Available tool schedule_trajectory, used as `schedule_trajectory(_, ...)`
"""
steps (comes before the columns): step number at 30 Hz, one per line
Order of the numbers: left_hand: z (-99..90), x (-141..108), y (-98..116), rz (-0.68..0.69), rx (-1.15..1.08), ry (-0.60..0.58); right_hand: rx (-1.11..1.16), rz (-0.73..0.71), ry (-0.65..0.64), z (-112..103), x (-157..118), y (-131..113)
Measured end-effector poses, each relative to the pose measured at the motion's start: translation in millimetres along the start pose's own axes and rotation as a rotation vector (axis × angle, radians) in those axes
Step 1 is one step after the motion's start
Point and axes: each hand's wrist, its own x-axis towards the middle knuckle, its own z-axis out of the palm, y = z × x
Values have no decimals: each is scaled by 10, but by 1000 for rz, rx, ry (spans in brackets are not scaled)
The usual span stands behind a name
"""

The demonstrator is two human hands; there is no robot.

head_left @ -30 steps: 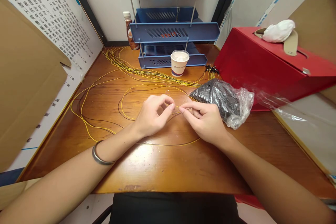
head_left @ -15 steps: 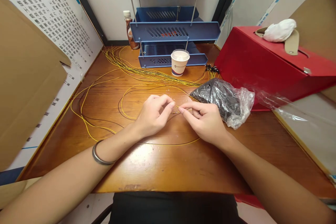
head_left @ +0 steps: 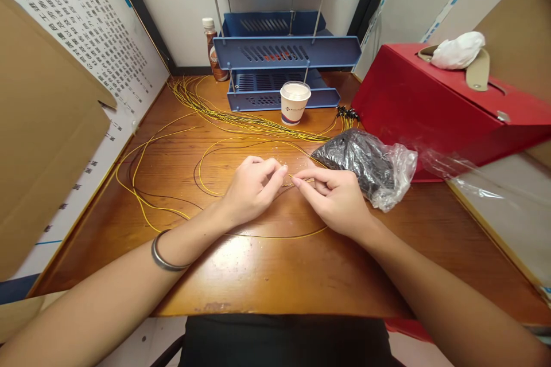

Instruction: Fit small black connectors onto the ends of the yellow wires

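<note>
Over the middle of the wooden table, my left hand pinches a thin yellow wire between thumb and fingertips. Just to its right, my right hand pinches the same wire, and only a short piece shows between the two hands. Loops of yellow wire and dark wire lie around and under my hands. The very tip of the wire is hidden by my fingers. Beside my right hand rests a clear plastic bag full of small black pieces, too small to make out.
A bundle of yellow wires with black ends runs across the back. Behind it stand a paper cup, a blue tray rack and a brown bottle. A red box fills the right; cardboard leans at left.
Hardly anything differs. Both hands keep their pinch on the wire in nearly the same place.
</note>
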Motion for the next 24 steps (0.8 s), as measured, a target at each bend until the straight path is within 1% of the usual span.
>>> schedule_trajectory(4, 7, 3, -15, 6, -10, 11, -5, 17, -7, -1, -1, -8)
schedule_trajectory(8, 12, 5, -29, -13, -24, 70, -2, 19, -7, -2, -4, -8)
schedule_trajectory(13, 14, 0, -31, -58, -105, 145, 0, 26, 18, 4, -9, 9)
schedule_trajectory(15, 13, -4, -27, -39, -114, 147, 3, 29, 28, 4, -9, 13)
schedule_trajectory(19, 13, -13, -19, 44, -84, 121, 5, 48, 30, 5, -7, 13)
schedule_trajectory(24, 15, -15, -24, 78, -57, 108, 5, 43, 30, 9, -9, 13)
